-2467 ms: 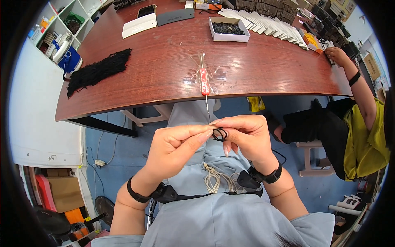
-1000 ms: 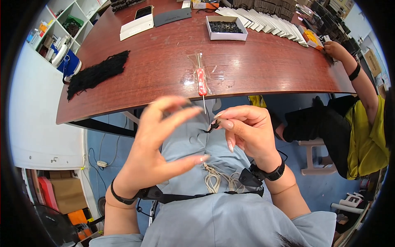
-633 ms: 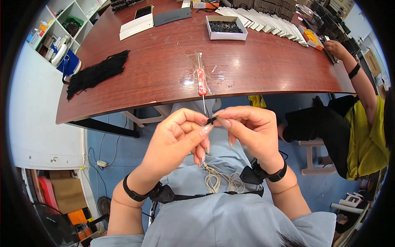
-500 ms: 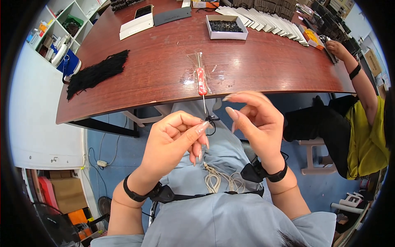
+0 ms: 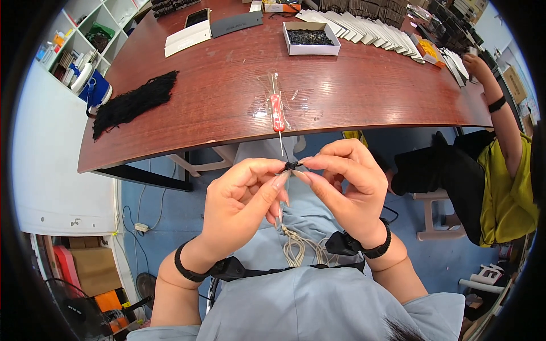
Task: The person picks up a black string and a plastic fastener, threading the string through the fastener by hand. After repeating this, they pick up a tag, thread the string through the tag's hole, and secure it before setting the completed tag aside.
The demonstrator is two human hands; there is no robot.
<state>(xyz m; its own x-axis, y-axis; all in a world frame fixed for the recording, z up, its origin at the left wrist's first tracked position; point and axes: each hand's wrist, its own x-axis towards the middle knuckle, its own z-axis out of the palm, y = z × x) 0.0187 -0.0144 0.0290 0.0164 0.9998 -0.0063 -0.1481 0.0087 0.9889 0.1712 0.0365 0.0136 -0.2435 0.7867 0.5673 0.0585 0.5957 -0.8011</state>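
Observation:
Just off the table's near edge, my left hand [image 5: 238, 199] and my right hand [image 5: 354, 184] meet fingertip to fingertip. Between them is a small knotted black cord [image 5: 291, 166], pinched at its left side by my left thumb and forefinger and at its right by my right ones. Right above it, the thin metal shaft of a red-handled tool [image 5: 277, 111] sticks out past the edge; clear tape fixes the handle to the tabletop. A thin dark strand runs up from the knot close to the shaft's tip; whether they touch, I cannot tell.
On the brown table [image 5: 222, 85] lie a bundle of black cords [image 5: 135, 102], a white box of small black pieces [image 5: 311, 48], a row of white cards [image 5: 364, 31], and a phone [image 5: 198, 17]. To the right, a person in yellow [image 5: 506, 182] reaches onto the table.
My right hand, apart from the cord before, has come in left and now pinches it. The loose loop below the knot no longer shows. The co-worker's hand shifted slightly right.

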